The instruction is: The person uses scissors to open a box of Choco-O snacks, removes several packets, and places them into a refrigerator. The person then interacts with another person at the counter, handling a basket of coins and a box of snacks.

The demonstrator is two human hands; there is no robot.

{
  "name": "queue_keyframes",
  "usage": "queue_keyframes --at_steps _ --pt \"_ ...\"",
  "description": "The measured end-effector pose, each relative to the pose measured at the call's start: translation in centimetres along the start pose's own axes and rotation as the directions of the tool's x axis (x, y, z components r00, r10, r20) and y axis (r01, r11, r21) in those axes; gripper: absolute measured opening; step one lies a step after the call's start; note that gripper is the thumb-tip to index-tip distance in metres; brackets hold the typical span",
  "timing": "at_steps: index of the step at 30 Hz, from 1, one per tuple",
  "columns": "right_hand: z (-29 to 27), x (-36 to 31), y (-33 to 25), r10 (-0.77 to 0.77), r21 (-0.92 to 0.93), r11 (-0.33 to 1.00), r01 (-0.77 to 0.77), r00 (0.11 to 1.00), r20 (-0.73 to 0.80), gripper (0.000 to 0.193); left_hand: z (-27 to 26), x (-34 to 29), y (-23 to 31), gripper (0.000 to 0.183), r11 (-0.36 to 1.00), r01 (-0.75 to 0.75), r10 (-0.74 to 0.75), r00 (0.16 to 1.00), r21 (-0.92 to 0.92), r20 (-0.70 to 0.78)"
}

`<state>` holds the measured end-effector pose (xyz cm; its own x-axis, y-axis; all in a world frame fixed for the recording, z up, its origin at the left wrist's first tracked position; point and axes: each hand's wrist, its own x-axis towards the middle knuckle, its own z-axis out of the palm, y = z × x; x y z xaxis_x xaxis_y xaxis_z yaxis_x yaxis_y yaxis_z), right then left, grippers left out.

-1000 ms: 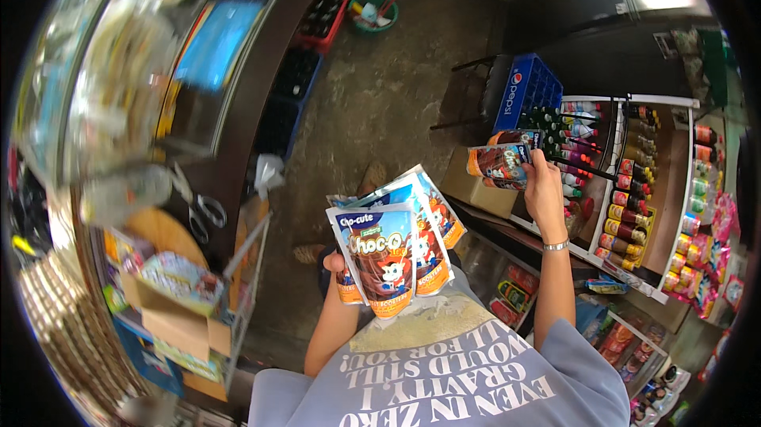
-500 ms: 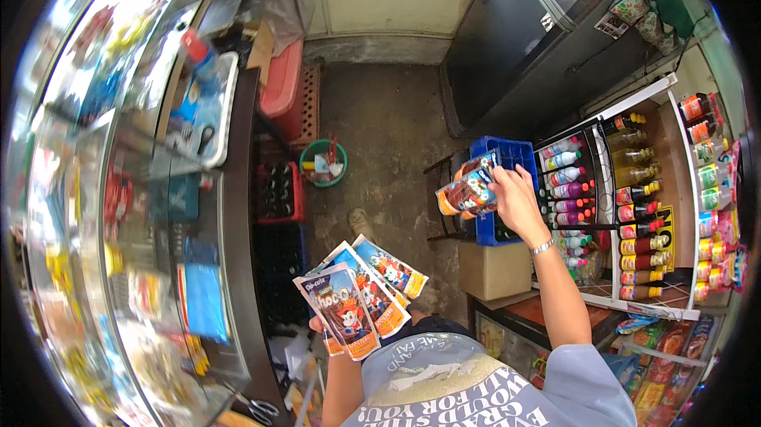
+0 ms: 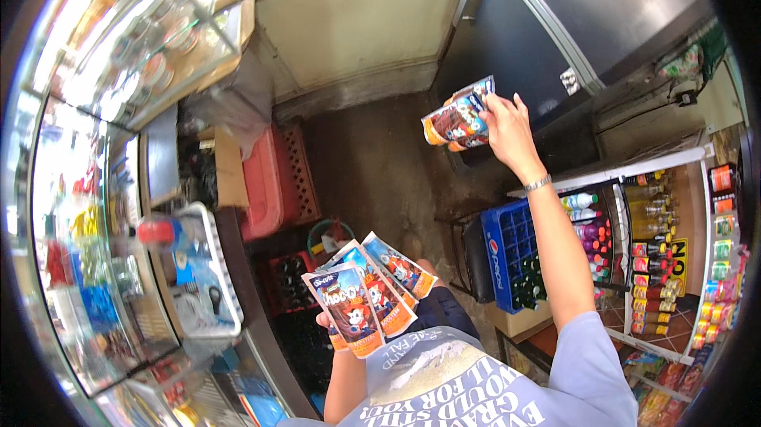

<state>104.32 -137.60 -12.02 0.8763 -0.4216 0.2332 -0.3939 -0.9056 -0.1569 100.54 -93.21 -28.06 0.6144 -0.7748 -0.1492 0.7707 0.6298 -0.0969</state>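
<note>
My left hand (image 3: 323, 321) is closed on a fan of several snack packets (image 3: 353, 308), coloured blue, brown and orange with a cartoon figure; they hide most of its fingers. Out ahead to the right, my right hand (image 3: 510, 132) pinches a smaller bunch of similar packets (image 3: 461, 120) by one end. That bunch is held up in front of the dark grey metal cabinet door (image 3: 507, 39), and I cannot tell how many packets it has.
To my right, a blue bottle crate (image 3: 499, 257) with green bottles stands near a white-framed shelf (image 3: 614, 169) of drink bottles. Glass display cases (image 3: 95, 268) line the left, beside a white tray (image 3: 230, 300). A red bin (image 3: 265, 189) stands against the left counter.
My right hand has moved forward, away from over the blue crate, still holding its packets. My view has turned right and shifted forward. The left hand keeps its fan.
</note>
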Motion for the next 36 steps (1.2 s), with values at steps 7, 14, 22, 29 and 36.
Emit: queue_keyframes --at_steps 7,14,22,29,36 --pt "5.2 20.9 8.6 0.069 0.065 0.996 -0.062 0.992 -0.108 0.024 0.6 15.4 4.6 0.09 1.0 0.009 -0.009 1.0 0.0 -0.024" --pt "8.0 37.9 10.1 0.046 -0.085 0.994 -0.063 0.981 -0.19 0.034 -1.0 24.7 10.4 0.085 0.999 -0.038 0.037 0.997 -0.018 -0.062" --pt "10.8 45.1 8.0 -0.003 -0.017 1.0 -0.005 0.919 -0.394 0.032 -1.6 33.9 16.6 0.08 1.0 0.007 -0.008 0.999 -0.005 -0.052" --pt "12.6 46.5 7.6 0.15 0.04 0.989 -0.145 0.925 -0.348 0.032 -0.4 41.0 21.7 0.075 0.993 0.086 -0.083 0.996 0.081 -0.034" --pt "12.9 46.8 5.5 0.158 0.023 0.986 -0.163 0.894 -0.42 0.028 2.2 46.6 25.9 0.071 0.973 0.115 -0.118 0.993 0.199 0.004"
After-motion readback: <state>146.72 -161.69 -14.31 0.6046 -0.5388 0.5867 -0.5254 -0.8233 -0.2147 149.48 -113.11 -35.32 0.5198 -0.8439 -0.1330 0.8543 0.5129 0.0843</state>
